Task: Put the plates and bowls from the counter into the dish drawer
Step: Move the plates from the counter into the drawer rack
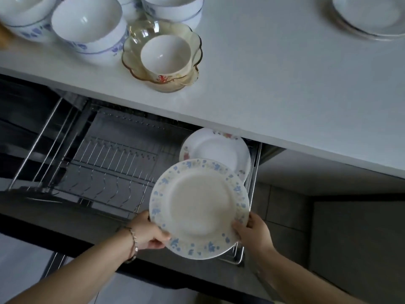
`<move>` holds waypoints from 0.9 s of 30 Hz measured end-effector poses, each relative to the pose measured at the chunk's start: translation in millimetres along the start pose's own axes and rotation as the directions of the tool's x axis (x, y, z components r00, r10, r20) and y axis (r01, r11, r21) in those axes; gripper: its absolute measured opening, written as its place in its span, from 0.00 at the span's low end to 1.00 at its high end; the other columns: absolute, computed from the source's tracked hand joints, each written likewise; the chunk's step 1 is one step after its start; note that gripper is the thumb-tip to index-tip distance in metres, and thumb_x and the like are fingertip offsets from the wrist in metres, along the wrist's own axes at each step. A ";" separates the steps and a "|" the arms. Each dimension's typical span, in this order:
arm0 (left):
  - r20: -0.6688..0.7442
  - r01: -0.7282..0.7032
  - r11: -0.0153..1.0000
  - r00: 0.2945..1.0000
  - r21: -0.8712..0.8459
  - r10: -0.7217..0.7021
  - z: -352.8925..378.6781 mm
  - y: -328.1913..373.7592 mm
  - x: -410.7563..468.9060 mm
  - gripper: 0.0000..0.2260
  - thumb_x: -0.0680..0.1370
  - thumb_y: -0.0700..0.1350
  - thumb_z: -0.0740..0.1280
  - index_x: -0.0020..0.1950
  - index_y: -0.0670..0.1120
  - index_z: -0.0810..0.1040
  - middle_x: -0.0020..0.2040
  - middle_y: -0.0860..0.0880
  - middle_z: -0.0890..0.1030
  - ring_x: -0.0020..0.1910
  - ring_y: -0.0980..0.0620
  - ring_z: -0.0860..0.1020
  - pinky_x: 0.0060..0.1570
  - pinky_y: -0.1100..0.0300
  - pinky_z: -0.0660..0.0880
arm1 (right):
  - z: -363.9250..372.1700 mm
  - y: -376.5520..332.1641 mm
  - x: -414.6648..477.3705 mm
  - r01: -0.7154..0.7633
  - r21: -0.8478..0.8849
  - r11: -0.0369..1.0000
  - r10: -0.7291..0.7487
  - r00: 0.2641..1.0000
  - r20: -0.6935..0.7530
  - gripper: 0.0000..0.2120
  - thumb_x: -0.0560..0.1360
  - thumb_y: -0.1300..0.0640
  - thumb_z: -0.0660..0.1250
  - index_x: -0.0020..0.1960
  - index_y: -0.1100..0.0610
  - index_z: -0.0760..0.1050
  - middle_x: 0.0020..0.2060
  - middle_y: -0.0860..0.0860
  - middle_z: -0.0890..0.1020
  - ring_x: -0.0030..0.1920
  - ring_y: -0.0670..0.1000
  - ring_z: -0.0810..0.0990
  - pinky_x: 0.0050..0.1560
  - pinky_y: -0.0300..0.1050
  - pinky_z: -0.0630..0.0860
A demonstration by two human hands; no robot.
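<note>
Plate (199, 208) with a blue-flowered rim hangs between both hands, tilted face up, over the near right corner of the dish drawer (114, 170). The left hand (151, 232) pinches its near left edge, thumb on the rim; the right hand (254, 231) grips the near right edge. Just beyond it a red-flowered plate (215, 150) stands on edge in the rack. The free slot seems to lie nearer than that one, so the next move likely calls for tipping upright, parallel to it, then lowering. Bowls (87, 25) wait on the counter (285, 95), far left
</note>
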State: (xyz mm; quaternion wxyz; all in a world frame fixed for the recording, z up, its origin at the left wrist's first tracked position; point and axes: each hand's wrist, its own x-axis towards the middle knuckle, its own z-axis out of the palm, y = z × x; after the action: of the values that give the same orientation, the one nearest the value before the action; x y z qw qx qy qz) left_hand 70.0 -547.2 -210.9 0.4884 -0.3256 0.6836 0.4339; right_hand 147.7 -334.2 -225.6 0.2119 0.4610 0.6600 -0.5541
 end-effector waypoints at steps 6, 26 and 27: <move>-0.030 -0.024 1.000 0.999 -0.005 0.024 6.4 35.4 79.2 0.15 0.68 0.24 0.67 0.45 0.42 0.72 0.46 0.43 0.78 0.46 0.45 0.78 0.35 0.58 0.80 | 19.2 -10.9 62.6 -0.055 -0.040 0.998 0.051 0.993 -0.103 0.12 0.76 0.62 0.63 0.58 0.64 0.73 0.49 0.58 0.80 0.47 0.58 0.80 0.44 0.45 0.76; -0.400 -0.232 0.934 0.855 0.274 0.329 44.6 83.2 147.0 0.13 0.71 0.38 0.68 0.55 0.43 0.78 0.55 0.44 0.82 0.54 0.44 0.80 0.57 0.52 0.77 | 53.7 -37.7 121.5 -0.156 0.165 0.974 0.204 0.922 -0.328 0.18 0.78 0.55 0.58 0.66 0.60 0.70 0.63 0.58 0.71 0.52 0.57 0.76 0.50 0.42 0.70; -0.397 -0.268 0.942 0.857 0.203 0.329 48.5 80.1 144.8 0.13 0.73 0.40 0.65 0.57 0.44 0.77 0.56 0.44 0.82 0.55 0.43 0.80 0.57 0.50 0.77 | 55.6 -34.5 120.9 -0.176 0.176 0.969 0.225 0.922 -0.315 0.19 0.77 0.55 0.58 0.67 0.60 0.69 0.64 0.58 0.68 0.57 0.59 0.76 0.55 0.45 0.71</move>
State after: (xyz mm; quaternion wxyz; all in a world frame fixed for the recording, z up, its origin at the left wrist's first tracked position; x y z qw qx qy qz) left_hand -25.9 -473.2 -333.6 0.2757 -0.2669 0.8444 0.3738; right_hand 47.1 -339.3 -319.1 0.1192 0.6271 0.5936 -0.4901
